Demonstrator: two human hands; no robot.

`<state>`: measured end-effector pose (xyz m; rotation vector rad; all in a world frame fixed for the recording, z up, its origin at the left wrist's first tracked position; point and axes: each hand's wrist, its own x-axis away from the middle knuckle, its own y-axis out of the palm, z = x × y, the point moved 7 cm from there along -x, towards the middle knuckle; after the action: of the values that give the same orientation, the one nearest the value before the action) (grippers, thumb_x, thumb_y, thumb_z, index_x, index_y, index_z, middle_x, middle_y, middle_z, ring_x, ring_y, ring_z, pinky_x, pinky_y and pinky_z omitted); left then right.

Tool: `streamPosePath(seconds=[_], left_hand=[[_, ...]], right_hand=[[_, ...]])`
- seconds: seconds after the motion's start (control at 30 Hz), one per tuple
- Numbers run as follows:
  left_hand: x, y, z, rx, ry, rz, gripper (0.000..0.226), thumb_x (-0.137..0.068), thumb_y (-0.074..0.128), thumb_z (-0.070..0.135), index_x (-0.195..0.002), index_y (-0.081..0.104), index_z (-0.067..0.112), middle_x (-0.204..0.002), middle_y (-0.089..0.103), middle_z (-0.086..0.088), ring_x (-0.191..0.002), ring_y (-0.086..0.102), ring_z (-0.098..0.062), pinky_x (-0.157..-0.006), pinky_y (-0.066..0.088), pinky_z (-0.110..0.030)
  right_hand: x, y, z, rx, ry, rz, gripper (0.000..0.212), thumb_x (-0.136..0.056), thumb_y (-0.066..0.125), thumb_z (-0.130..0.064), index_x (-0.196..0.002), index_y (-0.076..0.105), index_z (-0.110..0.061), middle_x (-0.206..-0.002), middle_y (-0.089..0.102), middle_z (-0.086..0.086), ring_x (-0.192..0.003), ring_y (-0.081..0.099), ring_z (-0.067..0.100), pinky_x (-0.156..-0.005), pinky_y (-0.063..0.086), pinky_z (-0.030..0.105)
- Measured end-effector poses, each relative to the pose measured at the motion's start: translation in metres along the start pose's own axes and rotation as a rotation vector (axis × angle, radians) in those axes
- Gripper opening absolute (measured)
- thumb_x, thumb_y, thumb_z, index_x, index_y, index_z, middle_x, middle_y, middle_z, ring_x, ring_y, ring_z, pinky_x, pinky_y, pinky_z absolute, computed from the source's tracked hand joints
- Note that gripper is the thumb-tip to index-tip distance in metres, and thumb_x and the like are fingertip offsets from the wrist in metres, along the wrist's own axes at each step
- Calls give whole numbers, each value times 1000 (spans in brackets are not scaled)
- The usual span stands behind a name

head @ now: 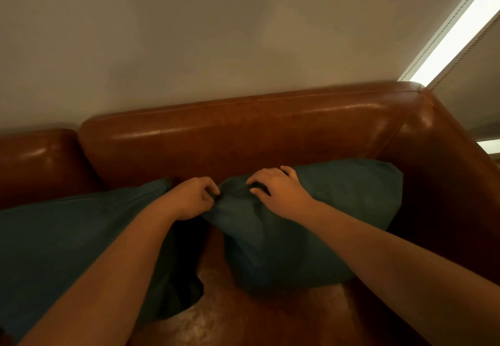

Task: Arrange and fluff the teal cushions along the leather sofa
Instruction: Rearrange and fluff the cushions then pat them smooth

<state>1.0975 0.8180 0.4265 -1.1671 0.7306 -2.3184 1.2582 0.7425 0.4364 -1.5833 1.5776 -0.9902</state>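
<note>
Two teal cushions lean on the brown leather sofa. The right cushion stands against the backrest near the sofa's right arm. My left hand pinches its upper left corner with curled fingers. My right hand rests on its top edge, fingers bent into the fabric. The left cushion lies beside and under my left forearm, tilted toward the seat.
The sofa's right armrest rises close on the right. A second backrest section continues to the left. A plain wall stands behind, with a bright window strip at the upper right. Worn seat leather shows between the cushions.
</note>
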Motion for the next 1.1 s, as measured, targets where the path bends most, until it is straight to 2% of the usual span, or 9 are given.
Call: streamPosePath(seconds=[0.1, 0.23, 0.43, 0.57, 0.67, 0.8, 0.87, 1.0, 1.1], left_hand=[[1, 4, -6, -13, -12, -33, 19, -87, 64, 11, -102, 57, 18, -96, 61, -1, -79, 58, -10, -62, 45, -19], [2, 4, -12, -89, -29, -92, 16, -87, 64, 14, -103, 62, 18, -100, 63, 0, -92, 60, -16, -81, 51, -29], [1, 19, -10, -151, -27, -114, 18, -83, 65, 11, -89, 56, 25, -95, 60, 1, -90, 59, -18, -74, 49, -28], [3, 29, -9, -35, 16, -104, 22, -86, 60, 9, -105, 53, 20, -91, 64, 0, -79, 59, -13, -65, 44, -22], [8, 22, -9, 21, 77, 40, 24, -89, 55, 6, -106, 49, 21, -86, 60, 4, -71, 54, -9, -63, 41, -22], [27, -19, -7, 223, 239, 552, 28, -86, 59, 1, -98, 48, 24, -81, 55, 8, -72, 48, -11, -70, 40, -28], [37, -21, -2, 321, 275, 681, 25, -87, 59, 4, -97, 49, 25, -84, 54, 8, -82, 50, -11, -75, 41, -25], [29, -5, -2, 657, 201, 557, 21, -91, 58, 9, -101, 55, 28, -92, 55, 5, -88, 55, -6, -83, 43, -22], [22, -6, -5, 603, 138, 390, 22, -90, 62, 16, -111, 62, 20, -110, 63, 4, -104, 58, -9, -94, 45, -28]], right_hand=[[4, 4, 2, 12, -27, -1, 29, -99, 42, -41, -120, 60, -32, -126, 56, -15, -123, 43, 10, -111, 9, 40], [9, 7, -2, 39, -77, -1, 37, -93, 44, -54, -120, 59, -34, -128, 54, -16, -124, 41, 8, -113, 9, 41], [12, 9, -4, 67, -100, 44, 32, -91, 52, -50, -116, 62, -32, -123, 57, -16, -124, 42, 9, -113, 10, 44], [15, 7, 1, 52, -108, 99, 26, -90, 55, -48, -109, 64, -32, -118, 60, -17, -120, 46, 9, -112, 12, 43], [15, 6, 2, 22, -110, 136, 19, -90, 57, -43, -102, 67, -32, -110, 62, -18, -115, 49, 8, -110, 13, 41], [12, -6, 7, -105, -85, 272, 13, -88, 58, -38, -87, 67, -29, -95, 64, -17, -101, 54, 7, -98, 21, 31], [11, -15, 13, -167, -41, 324, 12, -86, 57, -38, -84, 66, -29, -89, 60, -19, -95, 51, 4, -93, 21, 29], [11, -18, 20, -169, -38, 289, 10, -88, 57, -35, -86, 65, -29, -89, 58, -19, -95, 50, 4, -93, 20, 29], [13, -20, 19, -141, -53, 295, 11, -89, 57, -34, -88, 66, -29, -93, 61, -17, -96, 49, 3, -93, 19, 27]])
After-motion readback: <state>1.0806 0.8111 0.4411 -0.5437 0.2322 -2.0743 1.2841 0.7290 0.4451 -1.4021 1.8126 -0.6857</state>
